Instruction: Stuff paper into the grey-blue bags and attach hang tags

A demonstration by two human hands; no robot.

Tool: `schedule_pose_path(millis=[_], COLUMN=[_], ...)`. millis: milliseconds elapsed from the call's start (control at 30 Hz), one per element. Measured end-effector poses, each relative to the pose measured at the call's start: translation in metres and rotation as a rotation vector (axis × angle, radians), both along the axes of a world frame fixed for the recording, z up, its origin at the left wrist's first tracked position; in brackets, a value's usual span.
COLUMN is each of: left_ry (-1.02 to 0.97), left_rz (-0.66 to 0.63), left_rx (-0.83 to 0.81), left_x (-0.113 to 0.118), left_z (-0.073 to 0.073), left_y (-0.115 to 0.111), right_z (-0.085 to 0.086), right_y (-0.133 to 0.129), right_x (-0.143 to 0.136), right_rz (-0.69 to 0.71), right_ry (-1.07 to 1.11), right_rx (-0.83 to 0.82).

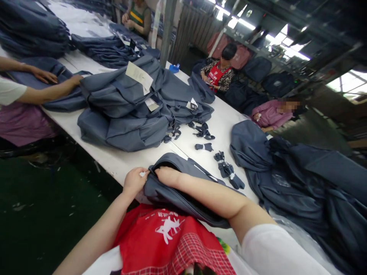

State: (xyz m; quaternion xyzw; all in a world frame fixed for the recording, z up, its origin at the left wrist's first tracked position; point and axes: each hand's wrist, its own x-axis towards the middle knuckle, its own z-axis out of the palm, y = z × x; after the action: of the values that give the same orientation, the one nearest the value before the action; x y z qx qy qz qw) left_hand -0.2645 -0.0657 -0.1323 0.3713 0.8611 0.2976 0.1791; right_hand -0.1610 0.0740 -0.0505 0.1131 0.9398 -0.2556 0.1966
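Observation:
A dark blue-grey fabric bag (172, 194) lies at the table edge right in front of me, its long opening facing up. My left hand (136, 181) pinches the bag's edge at the left end of the opening, with something small and white at a fingertip. Just inside that same end is my right hand (166, 175), its fingers closed at the edge and partly hidden by the fabric. The right forearm crosses over the bag.
Stacked blue-grey bags (129, 130) with paper tags stand beyond on the white table (183, 151). Bundled straps (228, 170) lie right of centre. More bags (301, 179) fill the right. A co-worker's hands (43, 74) rest on fabric at left; other people sit across the table.

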Motion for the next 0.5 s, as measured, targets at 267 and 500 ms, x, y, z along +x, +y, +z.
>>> schedule_pose_path(millis=[267,500], left_ry=[0.082,0.159], left_rz=[-0.206,-0.566], left_rx=[0.151,-0.071], left_x=[0.013,0.017], left_z=[0.052,0.075], left_y=[0.003,0.029], right_z=[0.032,0.007], right_y=[0.031,0.027], right_x=[0.094,0.116], right_rz=[-0.355,-0.318], right_ry=[-0.087,-0.392], right_rx=[0.021,-0.364])
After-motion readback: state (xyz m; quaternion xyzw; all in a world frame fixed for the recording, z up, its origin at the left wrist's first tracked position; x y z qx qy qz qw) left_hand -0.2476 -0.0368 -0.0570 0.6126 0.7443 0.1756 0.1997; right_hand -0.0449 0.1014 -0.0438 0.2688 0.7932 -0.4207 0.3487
